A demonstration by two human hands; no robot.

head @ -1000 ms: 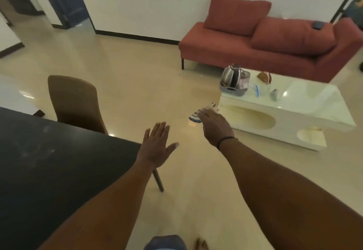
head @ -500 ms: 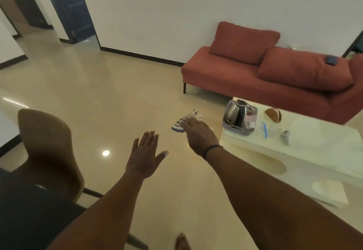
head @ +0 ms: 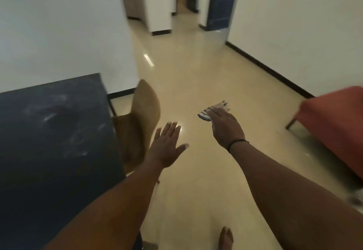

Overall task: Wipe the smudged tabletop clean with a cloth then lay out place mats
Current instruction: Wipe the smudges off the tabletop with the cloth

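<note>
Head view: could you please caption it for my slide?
Right hand carries a cloth toward the smudged table.

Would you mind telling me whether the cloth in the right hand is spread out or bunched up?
Bunched up. The cloth shows only as a small wad past the fingers of the right hand gripping it.

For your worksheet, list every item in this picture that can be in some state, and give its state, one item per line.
tabletop: smudged, not yet wiped
cloth: held in the air, off the table
right hand: holds the cloth
left hand: fingers straight, holds nothing
chair: upright, beside the table
</note>
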